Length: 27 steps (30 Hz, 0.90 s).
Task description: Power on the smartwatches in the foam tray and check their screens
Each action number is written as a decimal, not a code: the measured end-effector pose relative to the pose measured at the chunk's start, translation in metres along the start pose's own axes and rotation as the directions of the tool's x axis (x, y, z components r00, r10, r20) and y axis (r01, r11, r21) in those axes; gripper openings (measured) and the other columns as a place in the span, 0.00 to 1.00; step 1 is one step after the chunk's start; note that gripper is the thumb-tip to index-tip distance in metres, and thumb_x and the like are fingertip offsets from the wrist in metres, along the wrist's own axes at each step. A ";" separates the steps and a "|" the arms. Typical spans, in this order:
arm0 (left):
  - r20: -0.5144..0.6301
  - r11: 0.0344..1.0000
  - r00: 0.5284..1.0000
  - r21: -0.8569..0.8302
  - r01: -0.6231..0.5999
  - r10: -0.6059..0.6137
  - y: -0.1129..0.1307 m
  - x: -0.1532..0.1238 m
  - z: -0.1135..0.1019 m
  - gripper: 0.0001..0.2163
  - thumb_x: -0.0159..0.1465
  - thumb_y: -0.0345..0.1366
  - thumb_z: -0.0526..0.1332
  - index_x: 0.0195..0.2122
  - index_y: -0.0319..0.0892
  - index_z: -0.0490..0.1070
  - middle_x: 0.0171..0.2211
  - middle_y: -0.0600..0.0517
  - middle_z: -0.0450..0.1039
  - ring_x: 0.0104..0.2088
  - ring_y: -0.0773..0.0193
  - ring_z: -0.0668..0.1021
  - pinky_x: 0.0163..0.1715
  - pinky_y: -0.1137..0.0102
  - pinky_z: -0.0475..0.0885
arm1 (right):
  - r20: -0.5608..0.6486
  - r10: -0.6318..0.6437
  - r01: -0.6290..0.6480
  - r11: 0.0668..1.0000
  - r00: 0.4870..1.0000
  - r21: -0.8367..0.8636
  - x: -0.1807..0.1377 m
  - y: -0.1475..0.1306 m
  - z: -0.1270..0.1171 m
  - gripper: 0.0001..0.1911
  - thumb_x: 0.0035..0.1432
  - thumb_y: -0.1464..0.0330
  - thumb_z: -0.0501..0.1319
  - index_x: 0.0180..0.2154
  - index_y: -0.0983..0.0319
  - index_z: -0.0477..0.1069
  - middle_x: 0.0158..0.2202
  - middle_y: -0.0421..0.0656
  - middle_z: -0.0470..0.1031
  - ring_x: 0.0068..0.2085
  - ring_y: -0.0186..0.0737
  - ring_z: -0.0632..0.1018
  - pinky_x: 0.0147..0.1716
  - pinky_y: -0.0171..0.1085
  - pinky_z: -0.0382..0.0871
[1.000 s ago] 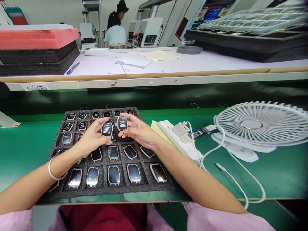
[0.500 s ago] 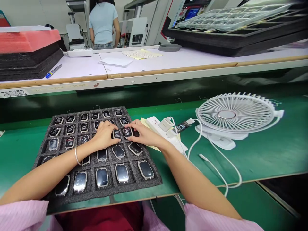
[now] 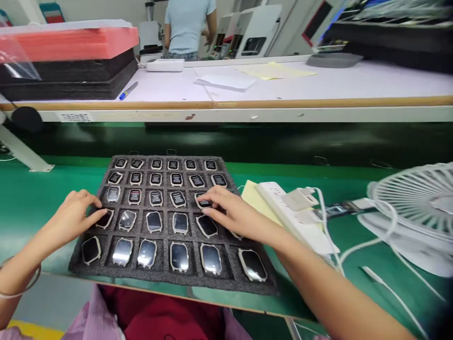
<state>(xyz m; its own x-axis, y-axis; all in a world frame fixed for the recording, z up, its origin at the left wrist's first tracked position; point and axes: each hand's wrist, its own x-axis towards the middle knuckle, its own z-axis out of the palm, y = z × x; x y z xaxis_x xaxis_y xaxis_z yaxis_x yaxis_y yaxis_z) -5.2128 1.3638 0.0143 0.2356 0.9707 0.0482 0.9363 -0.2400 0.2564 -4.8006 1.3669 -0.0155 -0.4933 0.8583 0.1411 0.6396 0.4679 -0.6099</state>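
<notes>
A dark grey foam tray (image 3: 163, 278) holds rows of smartwatch heads (image 3: 180, 223) without straps. Several screens toward the back are lit with text; those in the front rows look dark. At the tray's left edge is my left hand (image 3: 72, 215), thumb and index finger apart, with the thumb touching a dark smartwatch (image 3: 105, 220) in the fourth row. My right hand (image 3: 235, 212) reaches over the right side, its thumb and fingertips closed around a lit smartwatch (image 3: 203, 201) in the third row. The right hand covers compartments beneath it.
Right of the tray are a white power strip (image 3: 279, 203) with plugs, a yellow sheet (image 3: 260, 203), cables and a white fan (image 3: 417, 208). A shelf (image 3: 170, 89) behind bears foam stacks (image 3: 78, 71), a pen (image 3: 128, 90) and papers (image 3: 230, 81). Beyond it stands a person (image 3: 187, 28).
My hands have moved apart. The left went from the tray's middle to its left edge; the right now sits at a smartwatch in the fifth column. The view has turned left.
</notes>
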 end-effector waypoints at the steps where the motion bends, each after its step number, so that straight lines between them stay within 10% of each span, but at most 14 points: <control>1: 0.019 0.999 0.999 0.010 0.040 -0.040 -0.010 -0.009 0.004 0.18 0.59 0.55 0.59 0.34 0.45 0.76 0.34 0.45 0.74 0.39 0.46 0.73 0.45 0.55 0.66 | 0.070 -0.056 0.057 0.998 0.996 -0.002 0.009 -0.015 0.008 0.13 0.66 0.68 0.57 0.50 0.59 0.73 0.44 0.48 0.70 0.43 0.46 0.76 0.48 0.47 0.72; 9: -0.089 0.995 0.993 -0.073 0.075 -0.081 -0.008 -0.022 0.042 0.22 0.60 0.57 0.59 0.37 0.40 0.74 0.37 0.44 0.69 0.40 0.49 0.70 0.44 0.56 0.67 | 0.303 -0.180 0.288 0.887 0.936 -0.362 0.085 -0.118 0.087 0.15 0.68 0.62 0.60 0.45 0.68 0.77 0.44 0.56 0.73 0.45 0.56 0.77 0.45 0.51 0.71; 15: -0.043 0.971 0.997 -0.233 0.048 -0.059 0.000 -0.015 0.035 0.11 0.59 0.46 0.59 0.32 0.44 0.68 0.32 0.48 0.71 0.36 0.51 0.72 0.38 0.61 0.66 | 0.235 -0.122 0.210 0.892 0.964 -0.401 0.100 -0.128 0.110 0.21 0.62 0.55 0.65 0.43 0.68 0.72 0.43 0.56 0.74 0.44 0.56 0.77 0.42 0.50 0.72; 19: -0.087 0.908 0.994 -0.418 0.025 -0.067 0.017 -0.005 0.009 0.11 0.61 0.47 0.60 0.32 0.45 0.66 0.29 0.53 0.71 0.29 0.59 0.72 0.31 0.66 0.65 | 0.195 -0.240 0.286 0.922 0.951 -0.260 0.090 -0.128 0.096 0.09 0.58 0.69 0.66 0.39 0.64 0.69 0.43 0.51 0.73 0.44 0.51 0.75 0.43 0.45 0.70; 24: -0.008 0.470 1.000 -0.883 -0.002 -0.010 0.056 0.027 -0.017 0.16 0.56 0.48 0.68 0.36 0.43 0.68 0.28 0.55 0.70 0.25 0.67 0.71 0.25 0.71 0.66 | 0.127 -0.147 0.100 0.944 0.981 0.316 0.077 -0.115 0.061 0.07 0.57 0.73 0.61 0.38 0.59 0.66 0.31 0.38 0.72 0.29 0.35 0.71 0.29 0.34 0.64; 27: 0.101 0.192 0.993 -0.977 0.088 0.061 0.084 0.050 -0.015 0.21 0.54 0.47 0.71 0.42 0.41 0.70 0.28 0.56 0.69 0.22 0.71 0.70 0.22 0.74 0.64 | 0.173 0.062 -0.171 0.648 0.983 0.742 0.076 -0.094 0.048 0.10 0.58 0.64 0.64 0.40 0.60 0.67 0.33 0.40 0.76 0.24 0.31 0.69 0.22 0.31 0.60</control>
<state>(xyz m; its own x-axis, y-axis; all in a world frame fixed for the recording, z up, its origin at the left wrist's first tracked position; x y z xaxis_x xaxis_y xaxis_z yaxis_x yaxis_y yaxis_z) -5.1264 1.3927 0.0529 0.3175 0.9476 -0.0340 -0.0538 0.0538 0.9971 -4.9261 1.3780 0.0152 -0.5471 0.8364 -0.0339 0.0615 -0.0002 -0.9981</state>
